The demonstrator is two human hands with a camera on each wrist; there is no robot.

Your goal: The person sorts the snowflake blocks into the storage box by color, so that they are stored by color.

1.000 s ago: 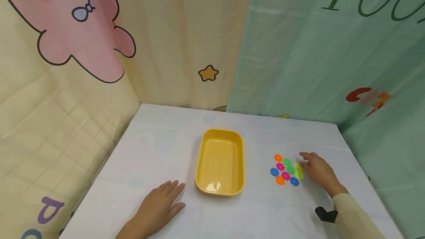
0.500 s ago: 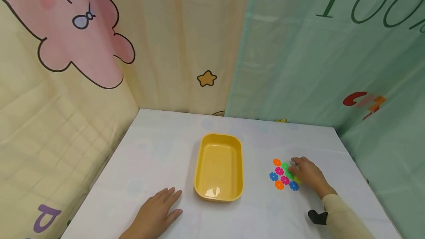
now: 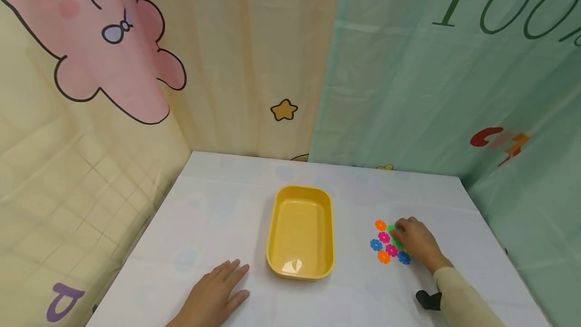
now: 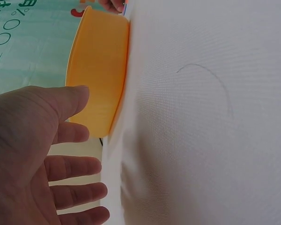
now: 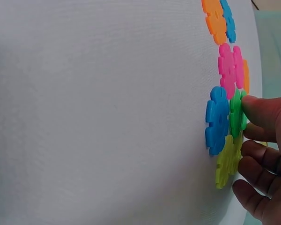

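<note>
Several flower-shaped plastic building discs lie in a cluster right of the yellow tray (image 3: 300,236): orange (image 3: 383,257), pink (image 3: 384,237), blue (image 3: 375,244), green (image 5: 235,114) and yellow-green (image 5: 224,164). Over the cluster's right side, my right hand (image 3: 416,241) has its thumb and index finger at a green disc, apparently pinching it; its fingers partly cover the green and yellow-green ones in the head view. Left of the tray, my left hand (image 3: 213,291) lies on the table with fingers spread and nothing in it. The tray stands beyond its fingertips in the left wrist view.
A white cloth covers the table (image 3: 218,206). Behind it hang a cream curtain (image 3: 236,64) with a pink bear print and a green curtain (image 3: 399,79). A black piece (image 3: 428,300) juts from the right sleeve (image 3: 463,296).
My right hand has moved left over the discs, and its thumb and index finger have drawn together at a green one. The left hand stays put. The head view has tilted slightly up.
</note>
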